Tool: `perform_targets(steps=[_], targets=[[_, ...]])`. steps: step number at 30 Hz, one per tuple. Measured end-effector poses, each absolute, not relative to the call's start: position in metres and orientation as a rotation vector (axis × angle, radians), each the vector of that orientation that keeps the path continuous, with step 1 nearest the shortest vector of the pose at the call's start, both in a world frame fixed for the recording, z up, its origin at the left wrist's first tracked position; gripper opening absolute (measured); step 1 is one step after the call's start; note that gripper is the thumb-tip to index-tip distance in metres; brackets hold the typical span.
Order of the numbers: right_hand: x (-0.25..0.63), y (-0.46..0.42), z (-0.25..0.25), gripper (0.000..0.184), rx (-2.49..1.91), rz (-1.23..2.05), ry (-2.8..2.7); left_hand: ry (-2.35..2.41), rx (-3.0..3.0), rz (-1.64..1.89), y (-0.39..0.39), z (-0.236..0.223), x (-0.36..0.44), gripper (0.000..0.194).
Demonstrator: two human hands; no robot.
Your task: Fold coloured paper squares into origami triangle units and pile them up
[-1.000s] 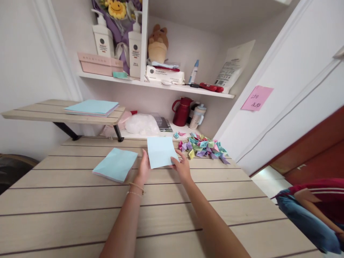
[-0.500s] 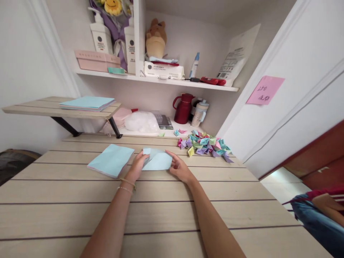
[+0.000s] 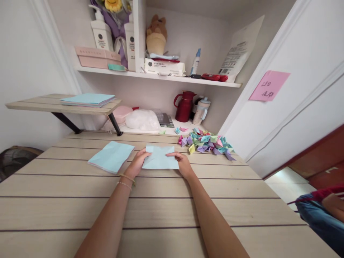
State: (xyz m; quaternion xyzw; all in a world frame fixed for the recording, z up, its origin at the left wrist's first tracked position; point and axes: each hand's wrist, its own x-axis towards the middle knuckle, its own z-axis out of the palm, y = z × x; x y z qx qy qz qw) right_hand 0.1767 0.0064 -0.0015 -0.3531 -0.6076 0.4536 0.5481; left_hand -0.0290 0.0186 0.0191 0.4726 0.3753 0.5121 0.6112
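A light blue sheet of paper is spread nearly flat between my two hands, just above or on the wooden table. My left hand pinches its left edge, thumb on top and the other fingers hidden beneath. On the right edge, my right hand grips the same sheet, with a finger or thumb reaching over its face. Beside my left hand lies a stack of light blue paper. To the right of my right hand is a heap of folded paper pieces in several colours.
A raised wooden shelf on black legs carries more paper at the left. Behind the table stand a red jug, a pale tumbler and a plastic bag. A person's arm and blue clothing show at the lower right.
The sheet, earlier partly folded or bent with an edge across its left part, is now opened out flatter. My right hand has shifted slightly right, its digit now over the paper.
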Motion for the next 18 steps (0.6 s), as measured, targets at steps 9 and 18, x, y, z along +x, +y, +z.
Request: perform_targets(steps=[9, 18], targets=[[0.184, 0.009, -0.001, 0.008, -0.939, 0.884, -1.254, 0.916, 1.04, 1.202, 0.018, 0.021, -0.03, 0.038], [0.171, 0.009, 0.0, 0.027, -0.955, 1.076, -1.171, 0.772, 0.988, 1.207, 0.017, 0.022, -0.028, 0.024]])
